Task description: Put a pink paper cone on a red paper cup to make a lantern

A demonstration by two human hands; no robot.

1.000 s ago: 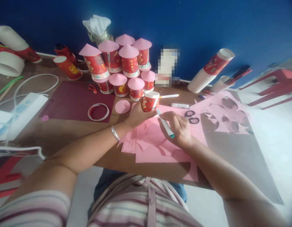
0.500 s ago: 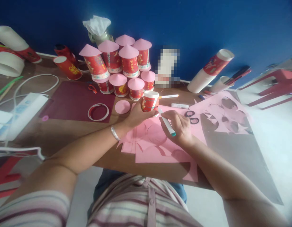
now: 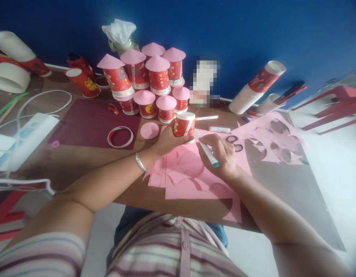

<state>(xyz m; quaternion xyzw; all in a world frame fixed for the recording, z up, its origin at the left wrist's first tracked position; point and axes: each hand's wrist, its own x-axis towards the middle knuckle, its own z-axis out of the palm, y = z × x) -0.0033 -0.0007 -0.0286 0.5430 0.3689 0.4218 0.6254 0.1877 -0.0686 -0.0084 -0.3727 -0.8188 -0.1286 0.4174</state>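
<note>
My left hand [image 3: 166, 141] is wrapped round a small red paper cylinder [image 3: 183, 125] with a white top rim and a pale strip down its side. In my right hand [image 3: 223, 154] is a white marker [image 3: 207, 151] with a green end, its tip close to the cylinder's lower right; whether it touches is too small to tell. Pink paper sheets [image 3: 183, 190] with cut and curved outlines lie under both hands. Scissors [image 3: 234, 143] rest just beyond my right hand. A pink paper disc [image 3: 149, 130] lies left of the cylinder.
Several red cylinders with pink cone tops [image 3: 157, 77] stand at the back centre. A red and white tube [image 3: 257, 86] and a pen cup [image 3: 270, 104] stand back right. On the left are a white ring [image 3: 120, 137], maroon sheet [image 3: 94, 123] and power strip [image 3: 27, 140].
My right hand and the marker have shifted slightly right, and the marker's tip is a little farther from the cylinder. My left hand keeps its hold on the cylinder.
</note>
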